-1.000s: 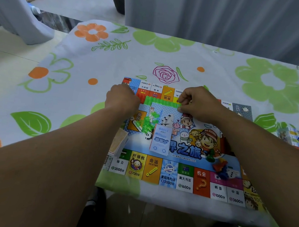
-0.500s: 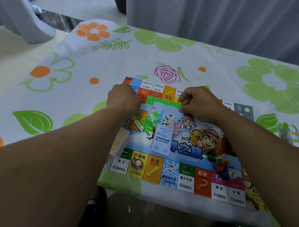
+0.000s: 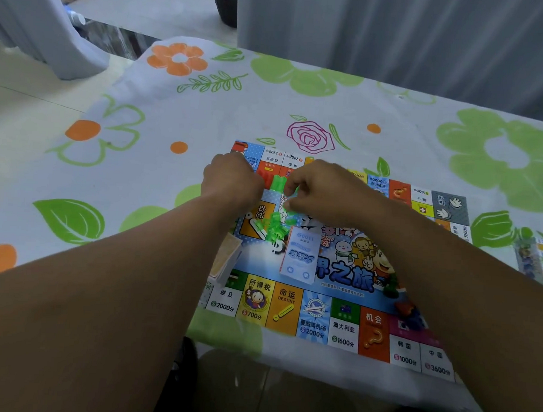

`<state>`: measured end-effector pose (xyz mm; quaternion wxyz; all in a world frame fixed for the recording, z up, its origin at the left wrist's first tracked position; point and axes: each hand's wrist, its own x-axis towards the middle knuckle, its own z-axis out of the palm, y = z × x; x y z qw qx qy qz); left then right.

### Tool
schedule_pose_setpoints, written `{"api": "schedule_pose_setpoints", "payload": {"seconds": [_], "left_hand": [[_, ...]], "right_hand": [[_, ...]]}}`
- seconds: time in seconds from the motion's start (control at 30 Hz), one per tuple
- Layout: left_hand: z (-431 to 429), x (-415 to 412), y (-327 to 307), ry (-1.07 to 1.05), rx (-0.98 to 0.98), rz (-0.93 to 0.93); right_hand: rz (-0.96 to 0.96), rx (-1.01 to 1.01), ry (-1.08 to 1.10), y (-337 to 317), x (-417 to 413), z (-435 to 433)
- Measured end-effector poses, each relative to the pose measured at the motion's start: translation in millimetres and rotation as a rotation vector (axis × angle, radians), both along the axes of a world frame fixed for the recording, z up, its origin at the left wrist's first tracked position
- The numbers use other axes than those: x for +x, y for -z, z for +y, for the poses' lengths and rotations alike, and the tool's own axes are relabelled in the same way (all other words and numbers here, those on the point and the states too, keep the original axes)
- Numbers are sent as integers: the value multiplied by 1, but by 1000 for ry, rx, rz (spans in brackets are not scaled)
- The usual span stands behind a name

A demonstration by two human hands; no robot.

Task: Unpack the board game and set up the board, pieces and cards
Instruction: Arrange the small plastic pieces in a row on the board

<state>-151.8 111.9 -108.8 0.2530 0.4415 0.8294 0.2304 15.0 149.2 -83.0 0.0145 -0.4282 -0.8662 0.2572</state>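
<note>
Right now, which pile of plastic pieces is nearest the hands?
The translucent green plastic pieces, right beside the right hand; the red-and-blue plastic pile lies apart on the printed game board's near-right corner.

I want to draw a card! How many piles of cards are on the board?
2. A tan pile lies at the board's left edge; a blue pile lies near its middle. More may be hidden under the arms.

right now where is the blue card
In the head view the blue card lies centrally on the board, just nearer the person than the green pieces, right of the tan card stack.
</note>
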Motion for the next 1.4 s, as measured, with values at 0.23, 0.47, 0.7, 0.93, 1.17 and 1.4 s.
{"api": "schedule_pose_setpoints", "payload": {"seconds": [0.23,0.47,0.7,0.93,1.17,1.4], "left_hand": [[0,0,0,14,3,25],[-1,0,0,17,6,20],[-1,0,-1,12,-2,9],[0,2,-2,-1,-8,16],[-1,2,-3,4,-16,23],[-1,2,-4,-1,-15,10]], "right_hand": [[-38,127,-9,11,-7,-11],[33,3,9,3,-2,-9],[264,-207,447,-15,40,10],[247,-372,633,1,70,12],[218,-243,518,5,73,12],[153,-192,506,4,81,15]]}}
